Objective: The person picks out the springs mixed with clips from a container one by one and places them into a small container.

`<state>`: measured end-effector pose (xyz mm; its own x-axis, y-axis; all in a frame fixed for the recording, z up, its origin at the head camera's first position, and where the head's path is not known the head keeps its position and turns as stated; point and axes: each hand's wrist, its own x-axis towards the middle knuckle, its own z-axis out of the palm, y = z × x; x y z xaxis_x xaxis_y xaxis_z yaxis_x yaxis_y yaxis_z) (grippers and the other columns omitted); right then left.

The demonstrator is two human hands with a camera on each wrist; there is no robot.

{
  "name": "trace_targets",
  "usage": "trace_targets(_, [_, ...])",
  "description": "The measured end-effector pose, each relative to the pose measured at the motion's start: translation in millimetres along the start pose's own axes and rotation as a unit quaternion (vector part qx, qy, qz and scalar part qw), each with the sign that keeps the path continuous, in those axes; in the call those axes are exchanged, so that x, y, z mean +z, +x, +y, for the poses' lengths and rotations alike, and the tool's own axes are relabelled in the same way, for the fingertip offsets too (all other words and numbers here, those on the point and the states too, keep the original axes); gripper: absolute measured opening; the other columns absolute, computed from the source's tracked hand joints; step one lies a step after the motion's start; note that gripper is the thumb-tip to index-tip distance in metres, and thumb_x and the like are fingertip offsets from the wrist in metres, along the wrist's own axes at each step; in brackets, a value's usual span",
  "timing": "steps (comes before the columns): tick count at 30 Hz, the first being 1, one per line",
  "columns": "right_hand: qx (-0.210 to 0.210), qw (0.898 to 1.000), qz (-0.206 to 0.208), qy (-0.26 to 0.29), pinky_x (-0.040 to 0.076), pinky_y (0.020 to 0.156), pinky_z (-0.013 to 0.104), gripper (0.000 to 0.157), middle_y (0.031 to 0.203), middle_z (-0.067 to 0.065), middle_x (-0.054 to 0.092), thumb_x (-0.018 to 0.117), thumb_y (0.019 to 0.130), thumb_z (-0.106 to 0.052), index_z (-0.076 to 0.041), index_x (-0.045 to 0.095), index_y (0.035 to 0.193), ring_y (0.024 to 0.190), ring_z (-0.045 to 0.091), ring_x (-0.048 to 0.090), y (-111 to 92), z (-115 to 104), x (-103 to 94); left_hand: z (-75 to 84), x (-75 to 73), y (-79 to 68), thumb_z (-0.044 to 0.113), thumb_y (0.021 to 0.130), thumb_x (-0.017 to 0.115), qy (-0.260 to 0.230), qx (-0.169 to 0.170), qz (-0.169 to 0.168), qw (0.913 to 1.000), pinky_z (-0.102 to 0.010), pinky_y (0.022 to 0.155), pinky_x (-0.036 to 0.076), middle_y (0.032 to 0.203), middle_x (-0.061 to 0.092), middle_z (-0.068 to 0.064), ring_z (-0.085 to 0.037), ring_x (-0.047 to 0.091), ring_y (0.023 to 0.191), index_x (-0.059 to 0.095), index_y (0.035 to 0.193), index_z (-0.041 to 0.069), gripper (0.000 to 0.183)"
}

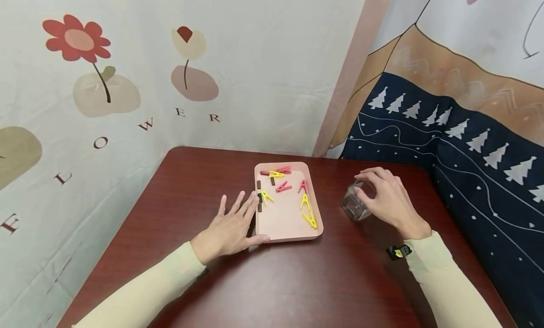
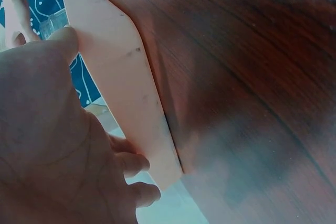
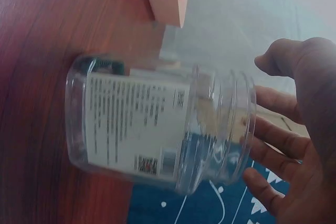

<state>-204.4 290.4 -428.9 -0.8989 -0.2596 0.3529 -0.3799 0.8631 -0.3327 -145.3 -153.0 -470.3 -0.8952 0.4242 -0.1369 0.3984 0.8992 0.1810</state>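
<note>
A pink tray (image 1: 286, 221) lies on the table with several red and yellow clothespins (image 1: 311, 220) and several small dark cylinders (image 1: 272, 181) in it. My left hand (image 1: 229, 228) rests at the tray's left side, fingers spread over the rim and thumb at the near corner. Right of the tray stands a clear plastic jar (image 1: 353, 206), its lidless mouth up. My right hand (image 1: 384, 195) is over the mouth. In the right wrist view its fingers (image 3: 278, 135) reach the jar's rim, with the thumb apart. Something dark green (image 3: 109, 66) shows at the jar's bottom.
The table (image 1: 280, 280) is reddish brown and glossy. A white flower-printed cloth (image 1: 263, 73) hangs behind it, and a dark blue tree-printed cloth (image 1: 467, 176) runs along the right edge. A dark wrist strap (image 1: 399, 252) is on the right sleeve.
</note>
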Motion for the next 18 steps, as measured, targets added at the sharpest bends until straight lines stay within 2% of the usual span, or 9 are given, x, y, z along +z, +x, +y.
trace_targets(10, [-0.031,1.000,-0.003,0.002,0.049,0.118,0.068,0.036,0.148,0.016,0.075,0.084,0.104,-0.023,-0.014,0.082,0.139,0.134,0.039,0.065,8.6,-20.6,8.4,0.9,-2.0,1.9,0.085,0.108,0.059,-0.002,-0.002,-0.012,0.9999,-0.083,0.143,0.005,0.198,0.013,-0.012,-0.045,0.011,0.185,0.019,0.187,0.005,0.119])
trace_targets(18, [-0.065,0.998,-0.024,-0.002,0.054,0.114,0.062,0.039,0.148,0.013,0.076,0.087,0.104,-0.029,-0.016,0.082,0.140,0.132,0.036,0.067,20.2,-40.7,17.2,0.6,-3.4,2.0,0.085,0.108,0.058,-0.001,-0.002,-0.017,0.9999,-0.083,0.143,0.005,0.198,0.014,-0.013,-0.045,0.011,0.185,0.018,0.187,0.005,0.119])
